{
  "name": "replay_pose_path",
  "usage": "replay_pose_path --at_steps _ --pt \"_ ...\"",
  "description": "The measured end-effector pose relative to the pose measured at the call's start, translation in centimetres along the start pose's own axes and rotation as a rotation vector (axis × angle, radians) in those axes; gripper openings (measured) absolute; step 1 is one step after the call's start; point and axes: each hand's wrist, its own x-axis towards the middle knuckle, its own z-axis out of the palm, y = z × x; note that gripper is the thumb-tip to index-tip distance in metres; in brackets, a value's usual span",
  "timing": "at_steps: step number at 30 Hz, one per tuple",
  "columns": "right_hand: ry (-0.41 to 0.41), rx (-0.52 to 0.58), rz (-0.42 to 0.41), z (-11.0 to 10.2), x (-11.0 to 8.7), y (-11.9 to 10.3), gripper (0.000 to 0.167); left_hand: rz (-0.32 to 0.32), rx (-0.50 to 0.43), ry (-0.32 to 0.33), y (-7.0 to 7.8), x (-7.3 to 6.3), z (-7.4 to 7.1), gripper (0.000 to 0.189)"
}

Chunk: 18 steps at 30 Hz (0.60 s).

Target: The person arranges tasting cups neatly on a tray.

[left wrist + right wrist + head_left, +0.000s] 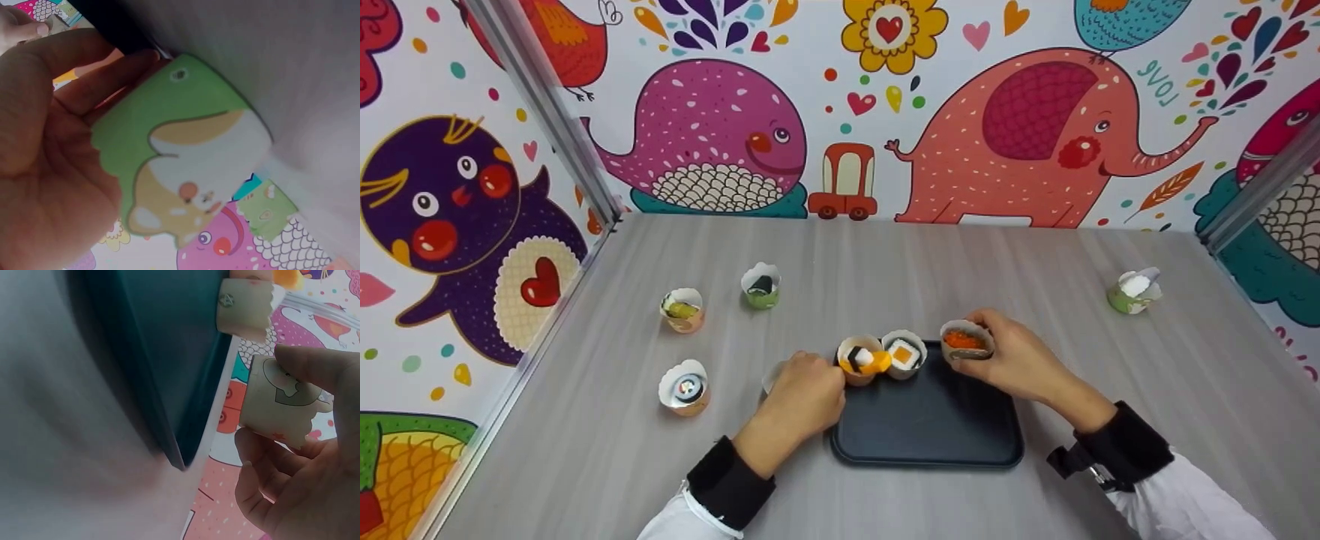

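My right hand point(1012, 360) holds a paper cup of orange roe-like pieces point(964, 341) over the far right corner of the black tray point(926, 427). Its thumb and fingers clasp the cup's sides. My left hand point(806, 394) has curled fingers at the tray's left edge, right against an orange cup with yellow, white and black sushi point(861, 375). I cannot tell if it grips that cup. Under the same hand a green cup with a dog print point(185, 140) is mostly hidden in the head view. A cup with square sushi point(904, 355) stands beside the orange cup.
Left of the tray are a cup with yellow-green food point(684, 319), a green cup with dark food point(762, 289) and a cup with a round roll point(686, 390). Far right stands a green cup with white food point(1132, 292). Printed walls point(705, 127) border the table.
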Motion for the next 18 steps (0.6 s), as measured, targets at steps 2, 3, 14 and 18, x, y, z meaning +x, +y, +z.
replay_pose_path --at_steps 2,3,14,18 --pt "-0.015 -0.002 -0.012 0.3 0.0 -0.1 0.055 0.001 0.004 -0.001 0.0 0.0 0.0 0.019" --pt "-0.021 -0.005 -0.018 0.4 0.0 -0.1 0.055 0.0 0.005 -0.003 0.0 0.0 0.0 0.019" --pt "-0.055 -0.037 -0.04 1.4 0.1 -0.4 0.051 0.001 0.003 -0.005 0.1 0.0 -0.1 0.017" --pt "-0.069 -0.05 -0.046 1.7 0.2 -0.4 0.052 0.011 0.012 0.011 0.1 0.0 -0.2 0.018"
